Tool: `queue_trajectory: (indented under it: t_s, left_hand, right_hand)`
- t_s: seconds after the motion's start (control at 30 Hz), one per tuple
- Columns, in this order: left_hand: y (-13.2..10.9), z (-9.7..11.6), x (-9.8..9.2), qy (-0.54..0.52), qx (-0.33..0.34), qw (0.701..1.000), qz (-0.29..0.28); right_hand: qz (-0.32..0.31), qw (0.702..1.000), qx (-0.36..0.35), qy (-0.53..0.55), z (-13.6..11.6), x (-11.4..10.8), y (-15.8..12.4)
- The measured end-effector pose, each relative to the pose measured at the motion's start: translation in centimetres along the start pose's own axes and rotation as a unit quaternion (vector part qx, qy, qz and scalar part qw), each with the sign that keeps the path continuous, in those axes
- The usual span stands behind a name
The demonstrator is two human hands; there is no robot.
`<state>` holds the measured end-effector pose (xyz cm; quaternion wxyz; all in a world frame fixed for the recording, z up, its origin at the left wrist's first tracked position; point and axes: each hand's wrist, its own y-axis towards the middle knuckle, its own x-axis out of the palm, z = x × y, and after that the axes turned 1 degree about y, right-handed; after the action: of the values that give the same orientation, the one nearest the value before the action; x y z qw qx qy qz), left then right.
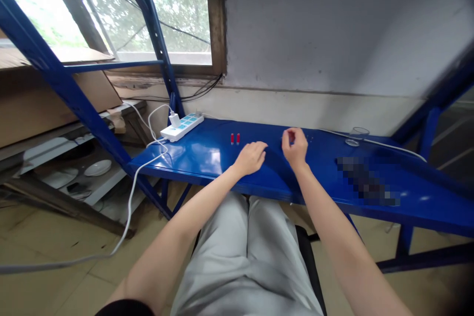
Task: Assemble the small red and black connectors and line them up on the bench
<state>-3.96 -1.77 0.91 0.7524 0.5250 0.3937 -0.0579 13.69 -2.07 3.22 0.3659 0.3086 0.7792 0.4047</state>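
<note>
From where I stand, the left hand (pixel 252 158) is palm-down over the glossy blue tabletop (pixel 200 155), fingers loosely bent, apparently gripping nothing; I can't tell whether it rests on the surface. Just beyond its fingers, a little to the left, stand or lie two small red pieces with pale ends (pixel 235 138), side by side with a narrow gap. The right hand (pixel 295 150) is curled, thumb towards fingertips, and seems to grasp a small red piece (pixel 292 137), mostly hidden by the fingers.

For handling anything this small, I'd favour a light fingertip pinch, with the wrist low and steady. The left hand does best clear of the neat pair, as a brush could knock them askew. Tiny specks (pixel 310 138) just right of the right hand look easy to sweep away, so that side wants slow movements.
</note>
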Motion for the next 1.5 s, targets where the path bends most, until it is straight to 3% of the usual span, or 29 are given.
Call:
queue_trajectory:
  t_s: [0.07, 0.13, 0.23, 0.3, 0.47, 0.67, 0.97, 1.1, 1.37, 1.5]
  left_hand:
    - [1.2, 1.8, 1.6, 0.029, 0.012, 0.998, -0.06]
    - [2.4, 3.1, 3.3, 0.043, -0.042, 0.996, -0.067]
    - [3.6, 4.0, 5.2, 0.046, -0.093, 0.991, -0.079]
    - [4.0, 3.9, 6.1, 0.051, -0.098, 0.989, -0.101]
    - [4.4, 3.1, 6.9, 0.066, -0.106, 0.982, -0.141]
    - [4.6, 2.9, 6.6, 0.069, -0.107, 0.987, -0.096]
    - [3.2, 2.5, 4.8, -0.07, -0.193, 0.975, 0.084]
    - [3.1, 2.3, 4.5, -0.107, -0.217, 0.962, 0.127]
    - [3.1, 2.1, 4.8, -0.119, -0.218, 0.958, 0.142]
    - [3.1, 2.0, 4.8, -0.118, -0.222, 0.957, 0.144]
  right_hand:
    - [0.044, 0.995, 0.093, -0.021, 1.6, -1.1, -0.3]
    - [0.022, 0.977, 0.202, -0.068, 2.7, -1.6, -0.5]
    - [-0.096, 0.928, 0.329, -0.146, 3.5, -1.8, -0.8]
    - [-0.174, 0.9, 0.358, -0.176, 3.8, -1.7, -0.9]
    - [-0.258, 0.88, 0.338, -0.212, 3.8, -1.4, -1.3]
    - [-0.247, 0.883, 0.316, -0.244, 3.8, -0.7, -1.6]
    - [-0.227, 0.891, 0.316, -0.234, 4.5, 0.2, -1.7]
    - [-0.233, 0.893, 0.309, -0.231, 4.3, 0.1, -1.6]
    - [-0.297, 0.912, 0.166, -0.228, 3.2, -0.2, -1.6]
    - [-0.295, 0.92, 0.142, -0.214, 3.2, -0.2, -1.7]
